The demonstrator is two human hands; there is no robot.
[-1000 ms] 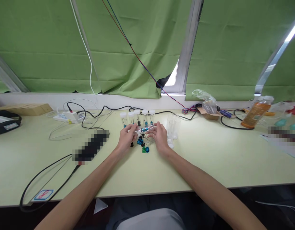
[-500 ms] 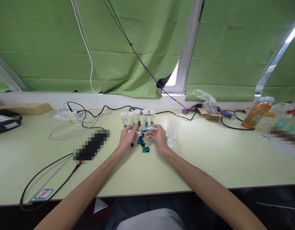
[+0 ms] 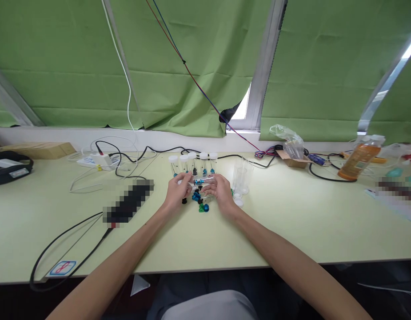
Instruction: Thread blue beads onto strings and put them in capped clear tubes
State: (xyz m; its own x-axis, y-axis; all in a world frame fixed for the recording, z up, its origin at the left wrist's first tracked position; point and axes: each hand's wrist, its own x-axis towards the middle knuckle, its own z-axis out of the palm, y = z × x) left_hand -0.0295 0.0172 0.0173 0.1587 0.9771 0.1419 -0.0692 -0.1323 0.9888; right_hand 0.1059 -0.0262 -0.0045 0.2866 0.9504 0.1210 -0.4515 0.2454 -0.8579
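Note:
Between my two hands a clear plastic tube [image 3: 208,180] lies almost level, with a small blue piece [image 3: 198,182] inside, toward its left end. The fingers of my left hand [image 3: 177,192] are closed on the left end. At the other end my right hand [image 3: 222,194] pinches the tube, its lower fingers curled beneath. Something white shows at my left fingers, too small to make out. Below the hands lie loose blue pieces [image 3: 196,196], a black piece [image 3: 184,201] and a green piece [image 3: 201,207].
Several white-capped clear tubes [image 3: 203,156] with pieces inside stand behind my hands. Right of my right hand are uncapped clear tubes [image 3: 239,178] and loose white caps [image 3: 238,202]. A black cable [image 3: 67,220] loops at left; an orange bottle [image 3: 360,159] stands at far right.
The blue piece inside the tube sits slightly farther left, toward my left hand. Both hands keep nearly the same place and grip; the whole view has shifted a little.

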